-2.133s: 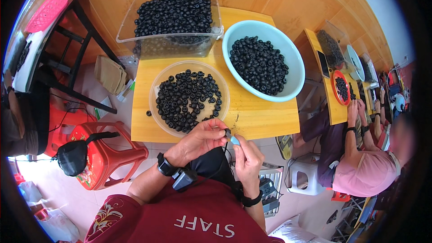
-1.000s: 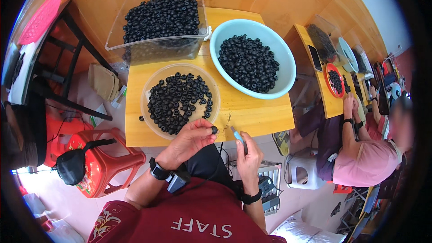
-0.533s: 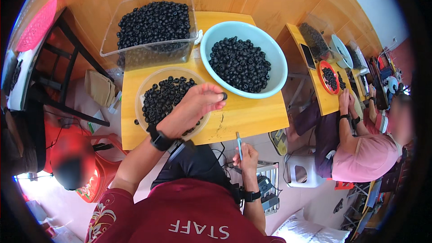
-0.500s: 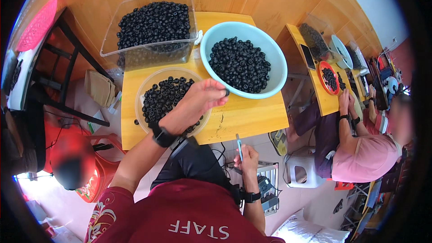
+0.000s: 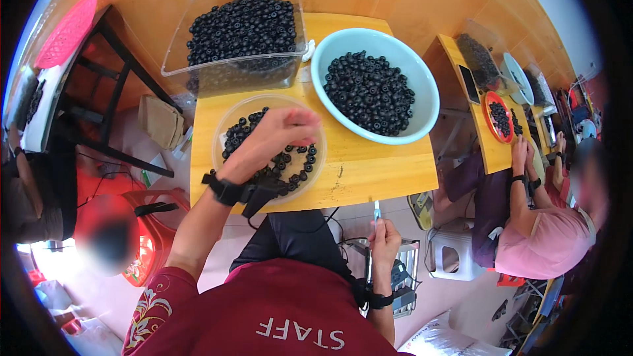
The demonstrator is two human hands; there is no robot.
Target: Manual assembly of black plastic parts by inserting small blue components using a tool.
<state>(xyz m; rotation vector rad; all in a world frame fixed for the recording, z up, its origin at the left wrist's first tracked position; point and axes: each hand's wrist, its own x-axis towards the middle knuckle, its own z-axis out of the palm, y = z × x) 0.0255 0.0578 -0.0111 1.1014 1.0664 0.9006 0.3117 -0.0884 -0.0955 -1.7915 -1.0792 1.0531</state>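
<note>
My left hand [image 5: 285,133] is over a shallow round clear tray [image 5: 227,109] of small black ring-shaped pieces [image 5: 247,133]. Its fingers are loosely bent and apart, slightly blurred, with no piece visible between them. Below the table's front edge, my right hand [image 5: 384,242] is closed around a slender light-blue knife [image 5: 377,212], tip upward. To the right of the tray stands a light-blue basin [image 5: 430,102] holding a heap of similar black pieces [image 5: 369,92]. Behind the tray, a clear rectangular bin [image 5: 247,74] is piled with more of them.
A yellow wooden table [image 5: 369,170] carries these containers against a wood-panelled wall. On the right, a person in pink [image 5: 544,240] works at another table with a red tray [image 5: 494,100]. Red chair [image 5: 155,237] and black frame [image 5: 112,86] stand left; a white stool [image 5: 452,250] stands right.
My left hand has moved from beside the basin back over the round tray; the black piece at its fingertips no longer shows. My right hand still grips the knife. The whole view has shifted slightly.
</note>
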